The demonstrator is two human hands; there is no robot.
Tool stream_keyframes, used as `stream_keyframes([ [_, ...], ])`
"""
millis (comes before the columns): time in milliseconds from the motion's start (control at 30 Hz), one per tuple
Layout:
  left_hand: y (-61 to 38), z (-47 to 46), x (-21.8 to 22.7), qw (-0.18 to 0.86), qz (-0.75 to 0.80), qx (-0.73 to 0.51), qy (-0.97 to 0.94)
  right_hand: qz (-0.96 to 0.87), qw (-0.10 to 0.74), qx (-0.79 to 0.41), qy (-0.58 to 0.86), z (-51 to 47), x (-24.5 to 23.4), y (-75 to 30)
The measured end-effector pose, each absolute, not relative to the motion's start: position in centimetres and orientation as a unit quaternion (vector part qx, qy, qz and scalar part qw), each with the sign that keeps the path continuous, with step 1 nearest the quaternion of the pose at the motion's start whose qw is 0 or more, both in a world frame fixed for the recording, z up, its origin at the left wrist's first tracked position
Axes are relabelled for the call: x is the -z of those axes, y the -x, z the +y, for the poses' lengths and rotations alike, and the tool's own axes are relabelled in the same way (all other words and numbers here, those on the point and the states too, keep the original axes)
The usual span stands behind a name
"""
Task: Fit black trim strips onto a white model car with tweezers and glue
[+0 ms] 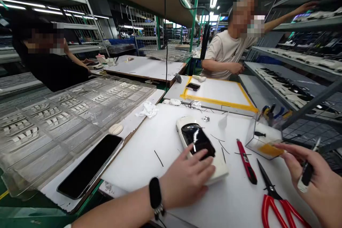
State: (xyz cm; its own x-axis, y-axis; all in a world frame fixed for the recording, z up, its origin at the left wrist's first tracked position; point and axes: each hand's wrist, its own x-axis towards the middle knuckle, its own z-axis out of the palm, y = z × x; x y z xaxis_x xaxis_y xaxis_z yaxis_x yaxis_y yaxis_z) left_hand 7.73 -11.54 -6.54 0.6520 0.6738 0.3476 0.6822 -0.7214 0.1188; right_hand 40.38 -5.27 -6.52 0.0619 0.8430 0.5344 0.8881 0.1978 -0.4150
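Note:
A white model car with a glossy black roof and windows sits at an angle on the white worktop. My left hand lies over the car's near part, palm down, its fingers spread across the roof and rear. On the right, my right hand is closed on a slim black-and-white tool with a narrow pale tip; its exact kind is unclear. The thumb and index fingertips of that hand are at the lower corner of a clear plastic box. Between the hands lie a red utility knife and red-handled scissors.
A black phone and a pale oval case lie left, beside clear trays of white parts. Crumpled tissue and black strips dot the worktop. Two people work beyond, one reaching toward racks of car bodies.

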Motion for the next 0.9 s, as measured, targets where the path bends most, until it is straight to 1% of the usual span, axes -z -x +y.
stream_keyframes([
  [67, -6.0, -10.1, 6.4, -0.007, -0.414, 0.165, 0.895, -0.684, 0.374, 0.008, 0.626, -5.0, 6.1, -40.3],
  [200, -2.7, -5.6, 6.4, -0.007, -0.487, 0.117, 0.865, -0.704, 0.388, -0.011, 0.595, -4.3, 6.3, -40.5],
  [367, -0.6, 1.0, 6.3, 0.029, -0.524, 0.121, 0.842, -0.713, 0.398, -0.046, 0.575, -4.2, 6.6, -40.0],
  [500, 0.4, 4.5, 6.4, 0.043, -0.535, 0.122, 0.835, -0.713, 0.403, -0.050, 0.571, -4.0, 6.5, -39.7],
  [700, 1.8, 6.7, 6.8, 0.051, -0.531, 0.134, 0.835, -0.731, 0.390, -0.066, 0.556, -4.1, 6.1, -39.3],
  [900, 4.9, 6.8, 6.1, 0.057, -0.518, 0.143, 0.841, -0.729, 0.395, -0.078, 0.553, -4.3, 5.7, -38.6],
])
